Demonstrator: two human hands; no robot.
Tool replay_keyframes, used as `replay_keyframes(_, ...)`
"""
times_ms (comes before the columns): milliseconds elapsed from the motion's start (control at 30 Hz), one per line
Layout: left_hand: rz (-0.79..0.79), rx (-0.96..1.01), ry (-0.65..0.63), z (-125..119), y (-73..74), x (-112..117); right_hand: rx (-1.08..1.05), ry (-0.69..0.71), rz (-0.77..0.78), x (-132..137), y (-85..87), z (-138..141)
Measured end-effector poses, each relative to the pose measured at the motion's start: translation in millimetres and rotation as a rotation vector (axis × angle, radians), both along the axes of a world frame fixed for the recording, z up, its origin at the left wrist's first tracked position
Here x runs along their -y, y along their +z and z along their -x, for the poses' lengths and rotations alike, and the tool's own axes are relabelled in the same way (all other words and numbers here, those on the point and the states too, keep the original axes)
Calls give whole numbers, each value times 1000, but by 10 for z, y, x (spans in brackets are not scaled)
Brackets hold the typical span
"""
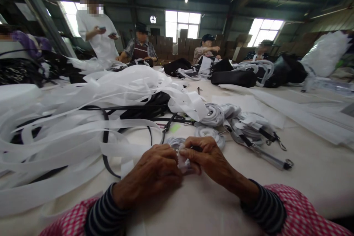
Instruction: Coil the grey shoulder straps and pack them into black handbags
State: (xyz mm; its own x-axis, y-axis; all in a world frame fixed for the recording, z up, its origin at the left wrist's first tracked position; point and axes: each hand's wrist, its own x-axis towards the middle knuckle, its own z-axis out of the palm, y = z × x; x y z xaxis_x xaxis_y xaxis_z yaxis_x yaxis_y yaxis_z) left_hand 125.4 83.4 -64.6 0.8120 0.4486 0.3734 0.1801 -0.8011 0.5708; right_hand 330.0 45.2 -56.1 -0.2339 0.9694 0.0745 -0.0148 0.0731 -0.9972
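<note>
My left hand (155, 171) and my right hand (206, 156) meet at the near edge of the white table (309, 177), fingers curled together round a small bundle of white wrapping (184, 162) between them. Just beyond my fingers lie wrapped strap coils (212, 114) and a black strap (166, 127) with a metal clasp. To the right, several wrapped straps with clips (257, 132) are piled.
A large heap of white paper strips (83, 118) covers the table's left half, with black straps threaded through. Black bags (235, 77) stand at the far side, where several people sit and one stands. A big white sack (326, 53) is far right.
</note>
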Motion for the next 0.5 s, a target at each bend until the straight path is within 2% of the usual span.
replay_keyframes(100,196,56,30,91,72,-59,8,6,-44,1,85,-131)
replay_keyframes(200,233,146,73,147,140,-114,108,-105,-184,32,192,-280)
replay_keyframes(267,214,142,125,164,161,-138,349,-110,-263,66,232,-337)
replay_keyframes(333,198,85,134,172,158,-153,620,-34,-351,107,226,-325)
replay_keyframes(433,219,44,134,186,133,-169,930,99,-482,152,123,-203)
replay_keyframes(500,269,24,208,193,118,-177,1059,114,-540,157,4,-112)
